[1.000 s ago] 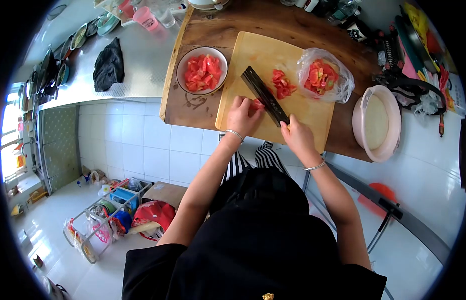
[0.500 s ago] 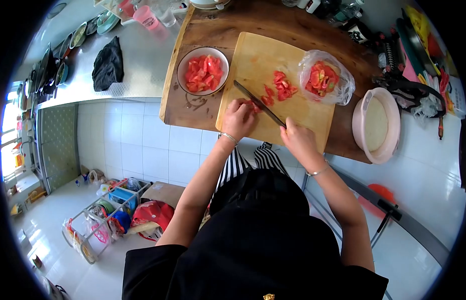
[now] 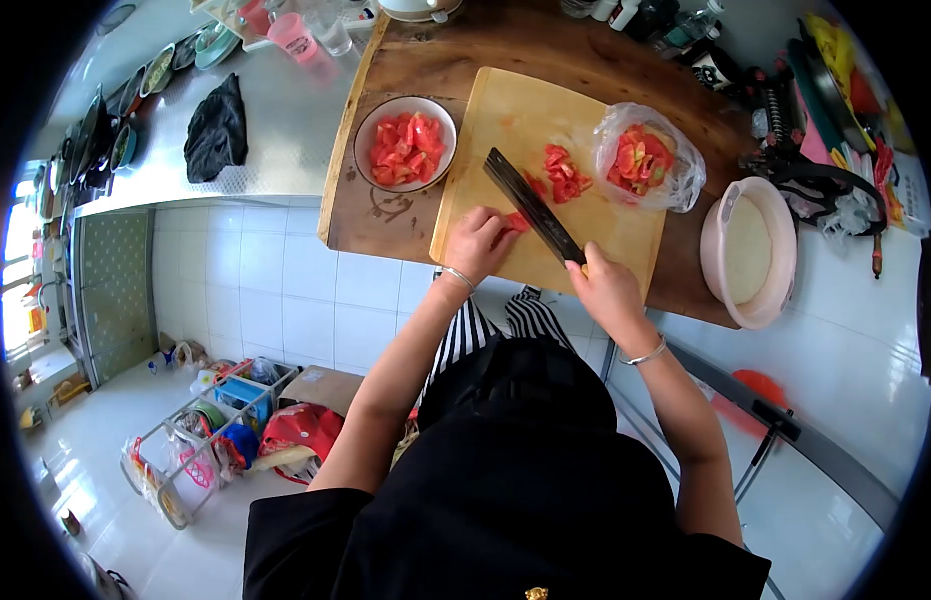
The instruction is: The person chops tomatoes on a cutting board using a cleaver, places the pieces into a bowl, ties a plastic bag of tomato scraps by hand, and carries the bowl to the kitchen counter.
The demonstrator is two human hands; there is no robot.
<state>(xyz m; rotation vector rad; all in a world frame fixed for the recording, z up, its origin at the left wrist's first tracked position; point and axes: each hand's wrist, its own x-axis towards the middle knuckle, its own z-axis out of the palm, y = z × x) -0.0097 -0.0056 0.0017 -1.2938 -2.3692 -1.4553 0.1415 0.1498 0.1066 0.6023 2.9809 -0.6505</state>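
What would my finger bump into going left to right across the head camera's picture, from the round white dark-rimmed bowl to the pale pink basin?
White bowl, bare left hand, small pile of chopped red tomato, crinkly clear plastic bag, pale pink basin.

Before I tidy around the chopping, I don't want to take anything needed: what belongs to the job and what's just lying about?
Belongs to the job:
- knife
- cutting board
- tomato pieces
- bowl of pieces
- plastic bag of pieces, probably

Apparently just lying about:
- black cloth
- pink cup
- pale basin
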